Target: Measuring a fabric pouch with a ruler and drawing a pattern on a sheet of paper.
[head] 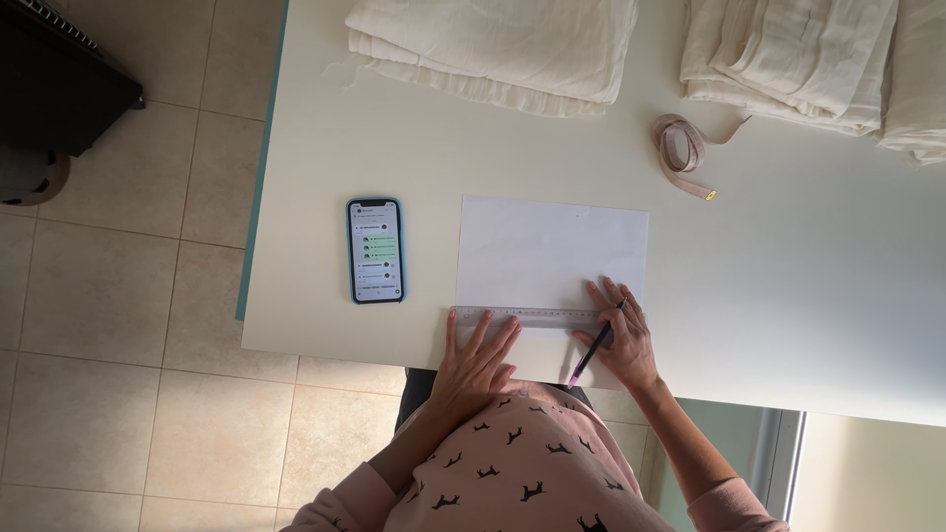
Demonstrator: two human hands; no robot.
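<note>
A white sheet of paper (547,246) lies on the white table (788,296). Across its near edge rests a clear ruler (537,316). My left hand (475,366) presses flat on the ruler's left part, fingers spread. My right hand (624,335) grips a dark pencil (594,349) with a pink end, its tip by the ruler's right end. My pink sleeves with a dark animal print fill the bottom of the view.
A blue-cased phone (375,249) with a lit screen lies left of the paper. A coiled measuring tape (682,150) sits beyond the paper. Folded cream fabric (498,44) and more stacks (798,54) lie at the far edge. Tiled floor (118,325) lies left.
</note>
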